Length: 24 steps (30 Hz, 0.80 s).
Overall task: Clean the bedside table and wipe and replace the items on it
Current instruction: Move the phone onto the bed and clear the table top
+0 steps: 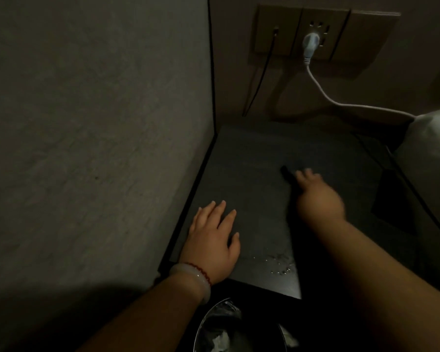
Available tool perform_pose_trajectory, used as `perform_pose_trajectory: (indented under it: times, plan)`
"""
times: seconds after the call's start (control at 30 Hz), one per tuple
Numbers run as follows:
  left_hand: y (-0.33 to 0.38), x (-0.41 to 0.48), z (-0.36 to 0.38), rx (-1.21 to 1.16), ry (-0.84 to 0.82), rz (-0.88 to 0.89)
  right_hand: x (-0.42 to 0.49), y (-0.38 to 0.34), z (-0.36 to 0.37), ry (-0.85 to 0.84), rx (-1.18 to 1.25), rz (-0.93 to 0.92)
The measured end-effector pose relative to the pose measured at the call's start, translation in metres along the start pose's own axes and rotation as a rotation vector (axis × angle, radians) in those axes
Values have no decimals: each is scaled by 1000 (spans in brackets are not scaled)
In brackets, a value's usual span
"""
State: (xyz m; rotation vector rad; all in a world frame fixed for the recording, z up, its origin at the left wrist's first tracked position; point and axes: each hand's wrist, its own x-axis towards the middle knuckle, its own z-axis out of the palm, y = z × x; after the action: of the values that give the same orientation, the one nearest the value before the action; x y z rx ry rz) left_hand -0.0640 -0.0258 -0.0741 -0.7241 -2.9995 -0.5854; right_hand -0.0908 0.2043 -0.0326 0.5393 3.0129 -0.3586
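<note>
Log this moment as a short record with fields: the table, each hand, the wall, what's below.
table: dark bedside table, a wall panel along its left side
left hand: left hand lies flat on the table near the front left corner, fingers straight
right hand: right hand is blurred, fingertips at a small dark object mid-table; grip cannot be told
spill: droplets near the front edge
wall: white plug in the socket; black cable hangs beside it
below: bin in front of the table
</note>
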Motion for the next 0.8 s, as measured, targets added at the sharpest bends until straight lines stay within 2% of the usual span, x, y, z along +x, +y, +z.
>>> perform_pose_trajectory:
  times: [0.13, 0.2, 0.23, 0.3, 0.4, 0.43, 0.47, 0.6, 0.63, 0.67, 0.73, 0.8]
  plan:
    - [-6, 1, 9, -19, 85, 38, 24, -90, 24, -149, -48, -526]
    - [-7, 0, 11, -8, 84, 30, 38, -111, 27, -235, -146, -702]
    - [-7, 0, 13, -3, 95, 34, 48, -111, 26, -245, -162, -729]
    - [-8, 0, 15, -3, 118, 44, 72, -96, 19, -210, -94, -598]
    - [-9, 0, 16, -13, 144, 50, 104, -65, 7, -169, -62, -210]
    - [-9, 1, 16, -15, 140, 54, 105, -66, 8, -156, -64, -190]
    - [-9, 1, 16, -16, 133, 57, 99, -73, 11, -143, -51, -257]
    - [-9, 0, 15, 7, 111, 54, 50, -110, 37, -200, -50, -796]
    - [-9, 0, 16, 6, 113, 57, 42, -110, 39, -204, -69, -862]
    - [-9, 0, 16, -2, 115, 59, 39, -102, 40, -198, -70, -875]
    - [-8, 0, 15, -14, 120, 53, 39, -75, 32, -169, -14, -778]
    - [-7, 0, 14, -22, 122, 49, 38, -33, 21, -91, 38, -520]
